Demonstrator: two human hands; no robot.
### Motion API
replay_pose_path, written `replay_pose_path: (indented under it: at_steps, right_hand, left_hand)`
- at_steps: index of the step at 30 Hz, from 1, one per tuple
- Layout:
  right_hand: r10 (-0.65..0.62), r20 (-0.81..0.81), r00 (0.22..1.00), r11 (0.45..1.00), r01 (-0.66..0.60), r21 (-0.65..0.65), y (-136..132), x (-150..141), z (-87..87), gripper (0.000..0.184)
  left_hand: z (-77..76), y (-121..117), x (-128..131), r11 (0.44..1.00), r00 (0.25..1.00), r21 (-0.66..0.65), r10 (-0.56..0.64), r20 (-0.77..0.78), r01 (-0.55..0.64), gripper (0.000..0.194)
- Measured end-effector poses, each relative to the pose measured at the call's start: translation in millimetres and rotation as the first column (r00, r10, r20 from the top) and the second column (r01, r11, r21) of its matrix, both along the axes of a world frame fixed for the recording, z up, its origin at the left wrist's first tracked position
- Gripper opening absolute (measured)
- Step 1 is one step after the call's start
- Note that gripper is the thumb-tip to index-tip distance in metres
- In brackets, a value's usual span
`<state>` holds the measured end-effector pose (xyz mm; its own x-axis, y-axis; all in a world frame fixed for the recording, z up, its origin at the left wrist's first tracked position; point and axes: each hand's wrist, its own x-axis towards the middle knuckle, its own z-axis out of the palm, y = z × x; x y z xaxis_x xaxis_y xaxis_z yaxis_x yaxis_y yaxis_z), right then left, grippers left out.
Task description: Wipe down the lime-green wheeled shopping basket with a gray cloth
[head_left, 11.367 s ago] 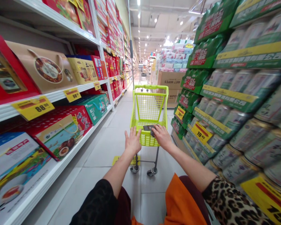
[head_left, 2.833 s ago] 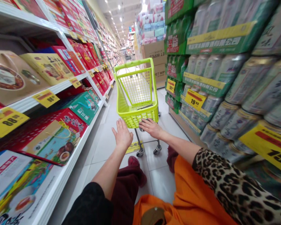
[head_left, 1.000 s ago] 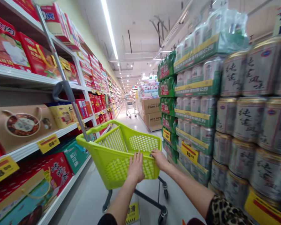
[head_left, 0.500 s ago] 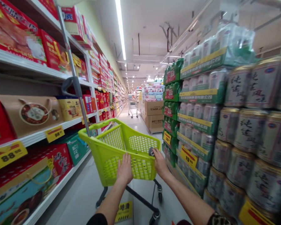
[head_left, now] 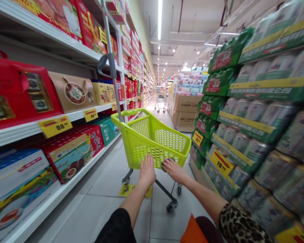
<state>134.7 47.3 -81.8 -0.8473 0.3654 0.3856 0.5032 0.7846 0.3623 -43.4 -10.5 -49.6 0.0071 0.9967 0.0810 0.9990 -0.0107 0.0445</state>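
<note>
A lime-green plastic shopping cart (head_left: 152,141) with a perforated basket stands on dark legs and small wheels in front of me. My left hand (head_left: 147,171) lies flat against the basket's near wall with its fingers spread. My right hand (head_left: 174,170) rests on the near rim, its fingertips on a small dark item (head_left: 164,164) whose kind is unclear. A grey pole with a hooked grip (head_left: 108,67) rises from the cart's far left corner. A black sleeve (head_left: 116,229) covers my left arm, and a leopard-print sleeve (head_left: 239,224) covers my right.
White shelves (head_left: 53,126) of boxed gifts line the left of the tiled aisle. Stacked green-wrapped cans (head_left: 253,114) stand on the right. Wet-wipes cartons (head_left: 185,113) and a distant cart (head_left: 160,101) lie ahead. A yellow floor sign (head_left: 135,191) sits beneath the cart.
The cart has swung at an angle, its far corner pointing left, and the view has tilted down. Both my hands stay on the basket's near side, and more of my sleeves shows.
</note>
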Motion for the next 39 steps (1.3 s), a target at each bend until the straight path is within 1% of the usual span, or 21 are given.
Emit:
replay_pose_path:
  at_steps: [4,7,10,13,15,17,19,21,23,25,27,28,31,33,34,36,37,39]
  right_hand:
    - [0.010,-0.073,0.997,0.998,-0.005,0.064,13.3,-7.1,26.1,0.045]
    - [0.032,-0.053,0.998,0.997,-0.028,0.077,24.5,-8.1,35.5,0.049]
    - [0.052,-0.029,0.998,0.996,-0.050,0.073,32.4,-11.6,40.5,0.047]
    - [0.059,-0.025,0.998,0.997,-0.058,0.049,40.9,-23.9,55.5,0.041]
    - [0.029,-0.093,0.995,0.999,-0.026,0.034,47.1,-35.0,67.3,0.040]
    - [-0.092,-0.244,0.965,0.995,0.096,0.007,51.4,-44.2,72.6,0.041]
    - [-0.236,-0.375,0.896,0.971,0.233,-0.054,51.0,-47.7,67.5,0.043]
    - [-0.305,-0.417,0.856,0.952,0.291,-0.098,45.6,-43.3,54.2,0.045]
    - [-0.314,-0.426,0.849,0.948,0.303,-0.095,37.5,-30.6,38.8,0.046]
    - [-0.335,-0.450,0.828,0.939,0.331,-0.090,30.1,-10.1,27.2,0.046]
    - [-0.389,-0.483,0.785,0.917,0.382,-0.116,25.8,16.0,21.7,0.046]
    - [-0.423,-0.497,0.758,0.901,0.410,-0.141,25.2,29.8,21.4,0.046]
    - [-0.533,-0.501,0.682,0.844,0.475,-0.251,29.2,62.7,29.4,0.043]
    - [-0.608,-0.447,0.656,0.794,0.506,-0.338,35.1,69.6,41.1,0.041]
    - [-0.642,-0.408,0.649,0.766,0.520,-0.378,38.5,67.5,48.2,0.040]
    - [-0.690,-0.337,0.640,0.717,0.541,-0.440,45.3,54.2,62.6,0.039]
    - [-0.696,-0.313,0.646,0.707,0.539,-0.459,48.3,44.9,69.2,0.038]
    - [-0.681,-0.285,0.675,0.711,0.517,-0.477,53.8,26.4,78.9,0.039]
  left_hand:
    - [-6.4,1.2,1.0,1.000,1.000,-0.015,0.000,0.021,0.000,0.079]
    - [-12.0,1.1,3.8,1.000,0.999,-0.023,-0.016,0.035,0.017,0.079]
    - [-13.3,1.7,3.6,0.999,0.998,-0.021,-0.032,0.045,0.033,0.079]
    - [-8.9,4.3,-2.1,1.000,0.998,-0.013,-0.019,0.052,0.020,0.079]
    - [-3.4,8.0,-8.4,1.000,0.999,-0.002,-0.007,0.052,0.007,0.079]
    - [4.2,13.9,-15.3,1.000,0.999,0.024,0.005,0.046,-0.007,0.077]
    - [14.4,22.5,-20.8,0.997,0.999,0.072,0.024,0.031,-0.027,0.076]
    - [27.0,33.6,-23.2,0.991,1.000,0.130,0.023,0.006,-0.023,0.077]
    - [40.6,45.8,-22.4,0.983,0.999,0.183,-0.024,-0.031,0.029,0.078]
    - [52.7,57.5,-20.6,0.973,0.994,0.210,-0.083,-0.066,0.095,0.079]
    - [61.1,67.3,-20.1,0.974,0.990,0.188,-0.108,-0.087,0.123,0.079]
    - [63.6,71.4,-20.6,0.980,0.989,0.153,-0.111,-0.096,0.125,0.078]
    - [66.9,80.8,-22.6,0.991,0.982,0.021,-0.132,-0.133,0.136,0.074]
    - [68.9,85.9,-21.6,0.989,0.977,-0.007,-0.149,-0.155,0.149,0.074]
    - [70.7,88.5,-20.0,0.988,0.975,0.000,-0.153,-0.162,0.155,0.076]
    - [75.6,94.0,-14.9,0.985,0.972,0.023,-0.167,-0.168,0.173,0.079]
    - [78.3,96.9,-12.0,0.982,0.969,0.026,-0.179,-0.169,0.186,0.080]
    - [82.0,101.9,-6.6,0.979,0.964,0.003,-0.201,-0.171,0.204,0.081]
